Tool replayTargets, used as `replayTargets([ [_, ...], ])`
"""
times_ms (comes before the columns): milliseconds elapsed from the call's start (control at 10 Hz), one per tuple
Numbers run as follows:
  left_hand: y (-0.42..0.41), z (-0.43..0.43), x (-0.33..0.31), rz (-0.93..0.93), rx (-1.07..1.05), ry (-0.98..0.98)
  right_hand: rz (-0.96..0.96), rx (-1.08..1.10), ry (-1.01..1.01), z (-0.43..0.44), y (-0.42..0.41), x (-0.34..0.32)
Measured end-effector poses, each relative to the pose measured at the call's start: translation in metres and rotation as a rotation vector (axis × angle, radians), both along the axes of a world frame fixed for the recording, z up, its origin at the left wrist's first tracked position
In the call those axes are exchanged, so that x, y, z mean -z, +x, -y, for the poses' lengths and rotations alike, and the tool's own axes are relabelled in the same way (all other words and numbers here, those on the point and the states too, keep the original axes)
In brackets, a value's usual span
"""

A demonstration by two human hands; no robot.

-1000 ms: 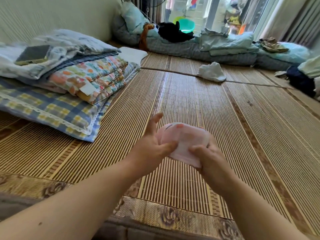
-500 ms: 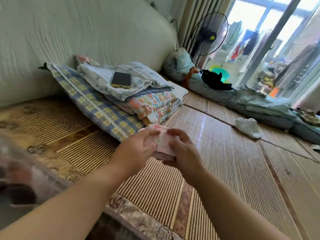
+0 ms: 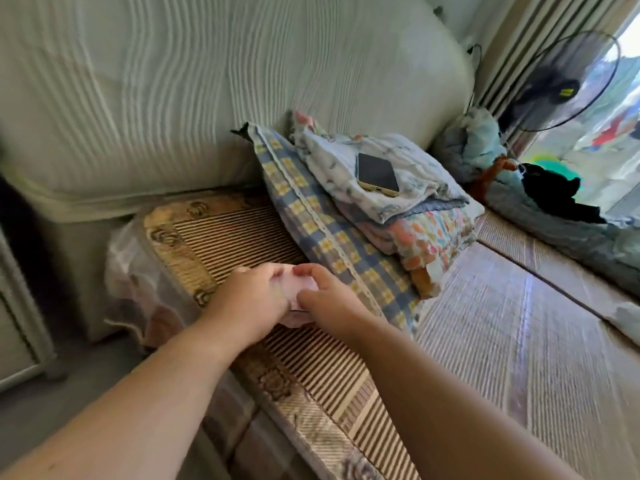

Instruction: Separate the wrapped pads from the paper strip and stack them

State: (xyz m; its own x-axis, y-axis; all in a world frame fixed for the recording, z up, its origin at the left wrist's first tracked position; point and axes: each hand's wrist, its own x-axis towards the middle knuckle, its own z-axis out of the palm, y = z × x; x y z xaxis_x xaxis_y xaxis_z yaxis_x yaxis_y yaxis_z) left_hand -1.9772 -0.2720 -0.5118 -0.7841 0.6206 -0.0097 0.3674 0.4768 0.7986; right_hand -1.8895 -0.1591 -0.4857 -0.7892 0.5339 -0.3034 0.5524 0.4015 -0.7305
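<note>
Left hand (image 3: 254, 299) and right hand (image 3: 327, 299) both pinched the pink wrapped pads (image 3: 300, 288) over the striped mat (image 3: 322, 368) (blurry, count unclear), beside the checked pillow (image 3: 332, 244).

Bamboo mat (image 3: 502, 341), plaid pillow (image 3: 332, 237), bedding (image 3: 554, 206)

Open mat (image 3: 502, 341) right of both hands; folded bedding stack (image 3: 363, 216) with phone (image 3: 377, 174) blocks just beyond; cushioned backrest (image 3: 207, 98) walls the far-left side.
</note>
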Motion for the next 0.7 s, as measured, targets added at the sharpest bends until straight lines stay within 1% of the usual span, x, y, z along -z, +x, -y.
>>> replayTargets([
  [100, -0.004, -0.001, 0.007, -0.154, -0.041, -0.105, 0.01, -0.058, 0.201, -0.001, -0.007, 0.004],
  [200, -0.003, -0.001, 0.009, -0.221, -0.049, -0.118, -0.014, -0.117, 0.4, -0.004, -0.008, 0.007],
  [300, 0.002, 0.001, 0.006, -0.263, -0.044, -0.137, 0.07, -0.173, 0.521, -0.004, -0.004, 0.008],
  [400, 0.006, 0.002, 0.0, -0.287, -0.051, -0.148, 0.083, -0.164, 0.606, 0.0, 0.002, 0.003],
  [500, 0.015, 0.005, -0.01, -0.317, -0.079, -0.129, 0.014, -0.119, 0.631, 0.008, 0.013, -0.014],
  [600, 0.027, 0.003, -0.025, -0.38, -0.09, 0.04, -0.167, -0.017, 0.635, 0.019, 0.036, -0.049],
  [700, 0.044, 0.001, -0.043, -0.132, 0.016, 0.315, -0.583, 0.172, 0.488, 0.033, 0.071, -0.092],
])
